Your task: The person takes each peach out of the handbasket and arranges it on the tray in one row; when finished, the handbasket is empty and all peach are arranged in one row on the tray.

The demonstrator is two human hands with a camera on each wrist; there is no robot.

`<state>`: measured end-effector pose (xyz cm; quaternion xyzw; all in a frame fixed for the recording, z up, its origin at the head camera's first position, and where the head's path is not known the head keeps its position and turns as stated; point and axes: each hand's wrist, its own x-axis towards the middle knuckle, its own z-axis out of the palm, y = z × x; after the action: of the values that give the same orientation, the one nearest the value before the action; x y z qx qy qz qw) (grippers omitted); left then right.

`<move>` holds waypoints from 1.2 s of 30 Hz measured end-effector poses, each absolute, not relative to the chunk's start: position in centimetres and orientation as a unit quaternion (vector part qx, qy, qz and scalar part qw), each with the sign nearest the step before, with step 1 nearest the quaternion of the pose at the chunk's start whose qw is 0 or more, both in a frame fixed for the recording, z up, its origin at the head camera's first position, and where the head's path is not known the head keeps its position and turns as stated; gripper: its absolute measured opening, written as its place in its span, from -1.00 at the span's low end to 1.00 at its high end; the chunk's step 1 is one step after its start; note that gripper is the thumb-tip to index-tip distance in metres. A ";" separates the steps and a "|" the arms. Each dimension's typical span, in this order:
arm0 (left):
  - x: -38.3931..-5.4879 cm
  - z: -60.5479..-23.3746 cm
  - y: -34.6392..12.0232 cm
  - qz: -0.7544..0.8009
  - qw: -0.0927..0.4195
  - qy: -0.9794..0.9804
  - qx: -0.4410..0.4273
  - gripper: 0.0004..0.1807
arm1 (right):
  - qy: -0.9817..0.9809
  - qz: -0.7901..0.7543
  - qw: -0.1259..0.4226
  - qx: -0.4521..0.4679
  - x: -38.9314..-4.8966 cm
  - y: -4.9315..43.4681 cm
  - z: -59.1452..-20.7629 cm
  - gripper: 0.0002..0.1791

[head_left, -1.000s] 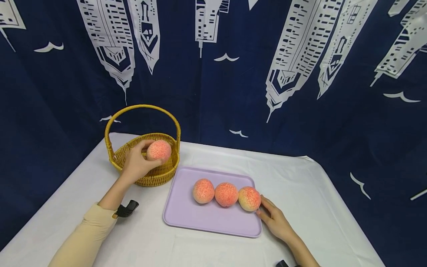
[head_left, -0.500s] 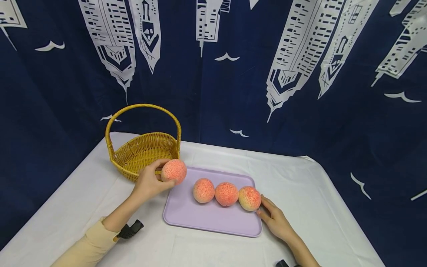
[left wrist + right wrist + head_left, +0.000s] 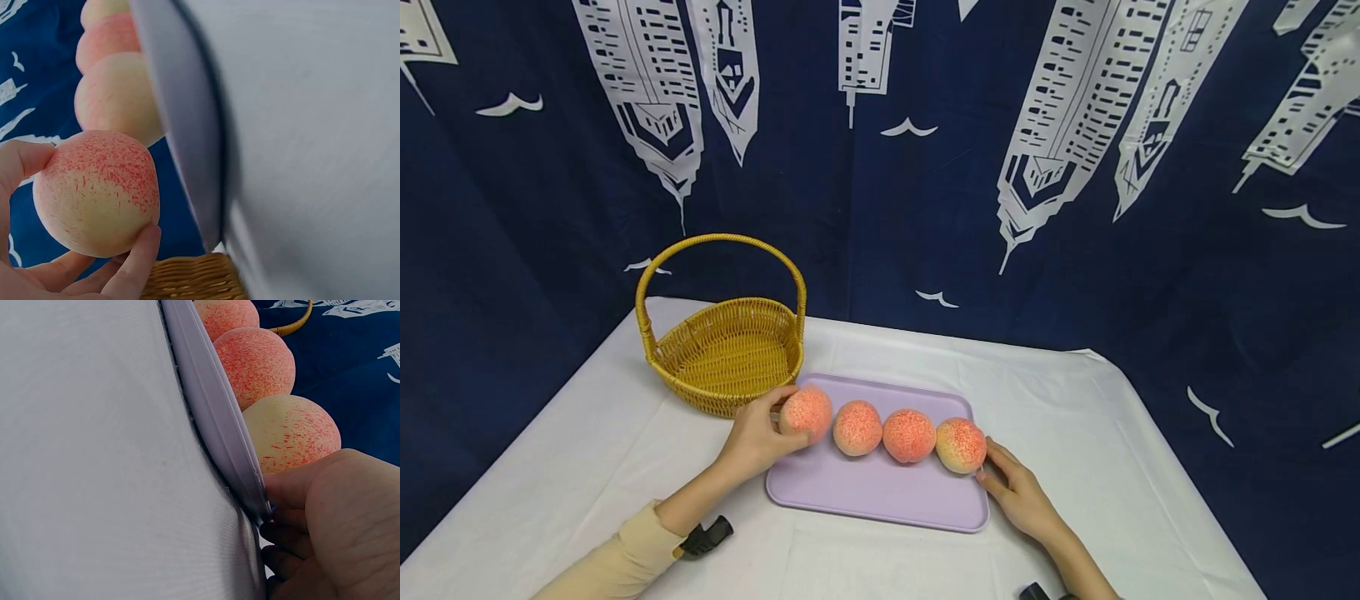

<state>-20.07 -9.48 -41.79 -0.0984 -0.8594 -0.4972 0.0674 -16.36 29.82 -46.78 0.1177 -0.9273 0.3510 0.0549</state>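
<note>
My left hand (image 3: pixel 760 437) holds a pink-and-cream peach (image 3: pixel 806 414), pinched between thumb and fingers, at the left end of the lilac tray (image 3: pixel 880 504). In the left wrist view the held peach (image 3: pixel 100 200) shows whole; whether its underside touches the tray is unclear. Three more peaches stand in a row on the tray: a left one (image 3: pixel 857 428), a middle one (image 3: pixel 909 436) and a right one (image 3: pixel 961 446). At the tray's right edge my right hand (image 3: pixel 1021 496) grips the rim (image 3: pixel 240 444), close beside the right peach (image 3: pixel 294 434); some fingertips are hidden.
A yellow woven basket (image 3: pixel 730 400) with a tall arched handle stands behind and left of the tray, close to my left hand. White cloth (image 3: pixel 880 567) covers the table. A dark blue printed curtain (image 3: pixel 925 208) hangs behind the table's far edge.
My left hand has carried the peach from above the basket rightward and toward me, to the tray's left end beside the row. The right hand has stayed in place.
</note>
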 end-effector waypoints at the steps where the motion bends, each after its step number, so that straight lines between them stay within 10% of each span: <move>1: -20.1 -41.9 -9.5 -0.498 0.063 -0.859 -0.097 -0.23 | -0.927 0.352 0.052 0.117 -16.3 29.8 -46.8 -0.40; 36: -21.8 -43.8 -8.6 -0.459 0.052 -0.882 -0.092 -0.30 | -0.928 0.349 0.056 0.115 -16.4 30.2 -46.8 -0.40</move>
<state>-21.79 -8.63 -43.77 -0.0922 -0.8822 -0.4588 0.0518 -16.43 30.22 -46.80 0.1151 -0.9282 0.3493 0.0561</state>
